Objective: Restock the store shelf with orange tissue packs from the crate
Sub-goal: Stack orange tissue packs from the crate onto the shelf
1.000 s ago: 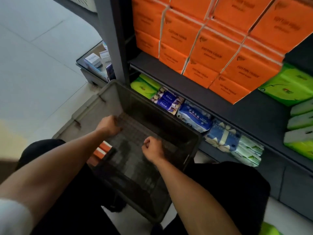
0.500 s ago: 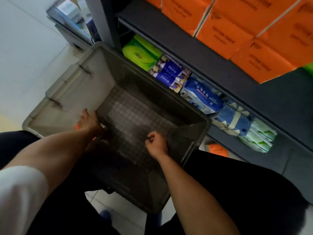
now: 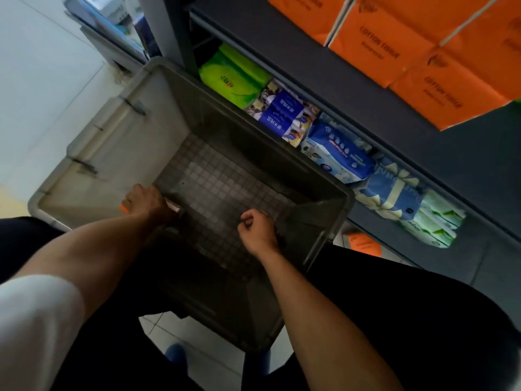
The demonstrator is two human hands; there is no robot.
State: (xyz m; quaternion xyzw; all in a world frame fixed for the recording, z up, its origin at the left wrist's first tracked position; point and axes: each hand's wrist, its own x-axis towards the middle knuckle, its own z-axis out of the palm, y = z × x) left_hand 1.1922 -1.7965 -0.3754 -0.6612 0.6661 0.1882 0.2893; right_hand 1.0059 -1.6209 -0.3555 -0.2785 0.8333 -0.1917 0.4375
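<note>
A grey crate point(image 3: 93, 153) stands on the floor in front of the shelf, its grid bottom mostly bare. My left hand point(image 3: 146, 203) reaches into its near left corner and grips an orange tissue pack point(image 3: 123, 208), of which only an orange sliver and a pale edge show around the hand. My right hand point(image 3: 258, 230) hovers over the crate's bottom with fingers curled and nothing visible in them. Orange tissue packs point(image 3: 394, 43) fill the shelf at the upper right. Another orange pack point(image 3: 363, 244) lies low beside the crate's right wall.
The lower shelf holds a green pack point(image 3: 231, 74), blue packs point(image 3: 284, 114) and white-green packs point(image 3: 437, 221). A dark upright post point(image 3: 174, 32) stands behind the crate. Pale floor tiles point(image 3: 42, 80) spread out to the left. My dark trouser legs flank the crate.
My view has tilted down and closer to the crate. My left hand has slid towards the crate's near left corner onto the orange pack. The right hand has stayed curled in place.
</note>
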